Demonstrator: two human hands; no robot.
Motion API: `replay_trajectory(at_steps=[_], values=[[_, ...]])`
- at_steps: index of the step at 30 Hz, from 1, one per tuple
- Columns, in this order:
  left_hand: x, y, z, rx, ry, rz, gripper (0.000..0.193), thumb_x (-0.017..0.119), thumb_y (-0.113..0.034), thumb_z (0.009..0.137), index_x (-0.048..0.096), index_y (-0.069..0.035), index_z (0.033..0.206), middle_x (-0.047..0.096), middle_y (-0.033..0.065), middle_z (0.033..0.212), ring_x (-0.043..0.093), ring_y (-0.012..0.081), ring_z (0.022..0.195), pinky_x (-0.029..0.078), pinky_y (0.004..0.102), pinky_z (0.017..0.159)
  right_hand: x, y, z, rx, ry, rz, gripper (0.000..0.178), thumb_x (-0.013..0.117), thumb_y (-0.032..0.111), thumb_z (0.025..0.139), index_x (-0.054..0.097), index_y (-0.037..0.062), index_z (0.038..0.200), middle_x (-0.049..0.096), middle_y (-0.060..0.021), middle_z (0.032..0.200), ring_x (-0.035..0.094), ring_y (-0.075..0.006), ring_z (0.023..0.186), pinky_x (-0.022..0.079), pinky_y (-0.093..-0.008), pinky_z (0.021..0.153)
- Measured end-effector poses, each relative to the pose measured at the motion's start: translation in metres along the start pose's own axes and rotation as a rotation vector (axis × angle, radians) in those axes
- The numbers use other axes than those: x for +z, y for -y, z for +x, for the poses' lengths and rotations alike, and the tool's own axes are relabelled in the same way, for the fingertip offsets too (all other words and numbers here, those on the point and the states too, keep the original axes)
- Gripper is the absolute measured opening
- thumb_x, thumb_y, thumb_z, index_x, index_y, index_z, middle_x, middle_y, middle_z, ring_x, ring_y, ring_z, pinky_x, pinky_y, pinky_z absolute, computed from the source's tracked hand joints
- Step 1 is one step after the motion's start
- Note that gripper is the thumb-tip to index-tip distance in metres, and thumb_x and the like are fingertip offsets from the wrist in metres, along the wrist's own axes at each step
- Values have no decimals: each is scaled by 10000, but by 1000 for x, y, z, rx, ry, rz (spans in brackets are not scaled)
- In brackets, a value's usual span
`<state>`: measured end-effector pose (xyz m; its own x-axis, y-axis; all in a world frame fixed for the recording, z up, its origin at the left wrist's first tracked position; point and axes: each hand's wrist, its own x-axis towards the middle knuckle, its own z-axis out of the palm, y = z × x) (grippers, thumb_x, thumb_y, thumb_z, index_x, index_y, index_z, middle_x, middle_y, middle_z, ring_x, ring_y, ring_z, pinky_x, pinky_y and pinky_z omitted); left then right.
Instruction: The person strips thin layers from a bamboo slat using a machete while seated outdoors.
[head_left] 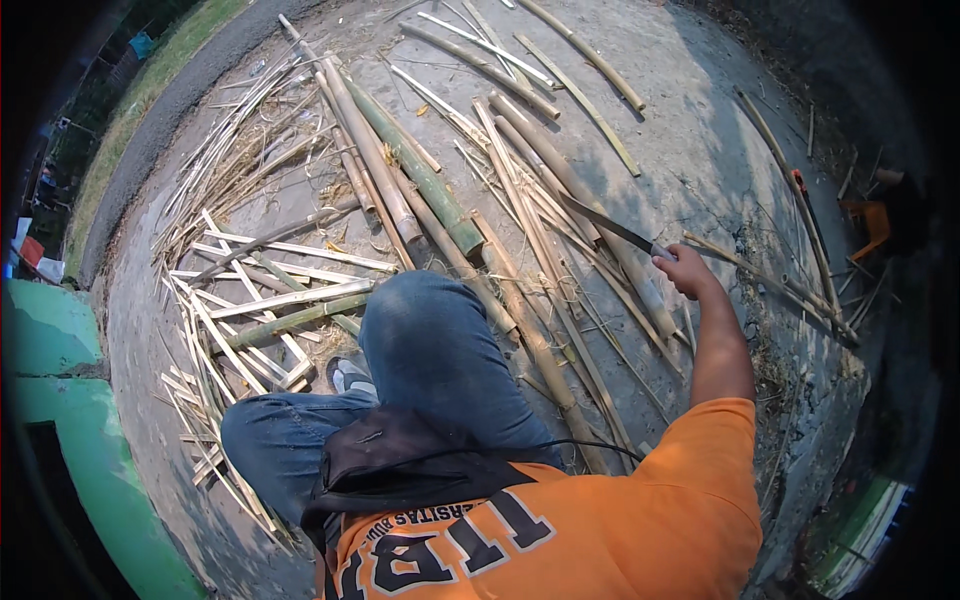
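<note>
My right hand point(685, 271) is stretched out to the right, its fingers wrapped round the light-coloured handle of a machete. The long dark blade of the machete point(608, 223) points left and away from me, over a bundle of bamboo poles and split strips. Beneath and beside the blade lies a thick tan bamboo pole point(640, 285). Several split bamboo strips point(530, 225) run alongside it. My left hand does not show. My bent knees in blue jeans point(425, 340) are in front of the bamboo.
A thick green bamboo pole point(430, 190) lies ahead, beside tan poles point(375, 160). Pale cut strips point(270, 300) are heaped at the left. More poles point(585, 55) lie far off on the concrete. A green wall point(60, 400) stands at the left; an orange chair point(868, 225) is far right.
</note>
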<state>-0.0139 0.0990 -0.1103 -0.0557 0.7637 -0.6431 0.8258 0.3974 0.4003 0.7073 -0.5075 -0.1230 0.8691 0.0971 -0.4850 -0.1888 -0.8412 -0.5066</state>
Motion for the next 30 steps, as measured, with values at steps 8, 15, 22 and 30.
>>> replay_trajectory(at_steps=[8,15,22,30], values=[[-2,-1,-3,-15,-4,18,602,687,-90,950,400,-61,1478,668,115,1111,661,247,983,556,392,800,56,-7,68,77,-276,-190,454,690,369,932,684,20,1221,713,-265,1200,665,-451,1156,521,-499,993],[-4,-5,-7,-29,-3,30,595,687,-93,951,406,-59,1475,668,114,1112,661,247,986,556,392,801,7,17,48,-66,-218,-436,454,719,311,905,663,2,1233,732,-255,1114,708,-434,1038,559,-498,903],[-6,-15,-5,-19,-1,44,589,687,-96,952,412,-57,1471,669,113,1113,661,247,988,556,391,802,-64,4,17,221,243,-66,292,762,226,888,656,59,1102,582,-29,708,526,-142,519,434,-353,469],[-9,-19,-10,-25,-11,61,582,687,-99,952,419,-55,1467,669,112,1114,661,247,991,555,391,804,-12,-19,165,148,-376,337,304,760,309,931,638,44,1018,617,-44,731,566,-155,530,452,-348,471]])
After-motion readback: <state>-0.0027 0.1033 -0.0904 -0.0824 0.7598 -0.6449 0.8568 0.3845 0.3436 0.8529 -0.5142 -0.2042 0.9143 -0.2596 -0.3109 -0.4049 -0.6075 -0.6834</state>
